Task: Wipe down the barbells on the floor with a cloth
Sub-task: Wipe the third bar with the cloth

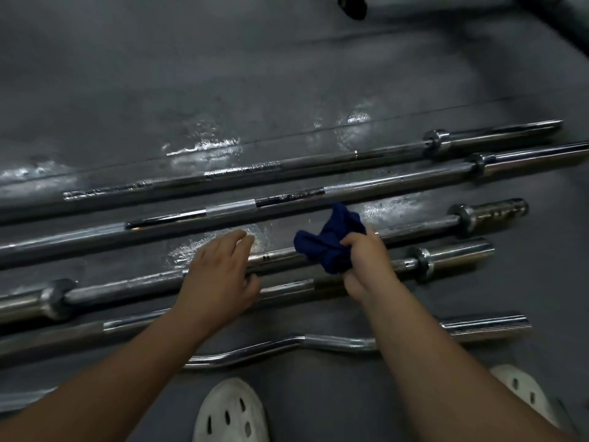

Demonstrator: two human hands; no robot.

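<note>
Five straight barbells plus one curl bar (287,347) on grey floor (287,74). Right hand (371,266) clenched around bunched blue cloth (331,244), pressed onto third bar (424,226), mid-shaft. Left hand (220,275) spread loose, empty, steadying same bar. Wet sheen beside far bars; probably about halfway through, though impossible to tell which bars already wiped. Nearer bars likely remaining.

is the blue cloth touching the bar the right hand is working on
Touching. In the head view the blue cloth, bunched in the right hand, is pressed against the barbell, covering its shaft with no gap showing.
</note>
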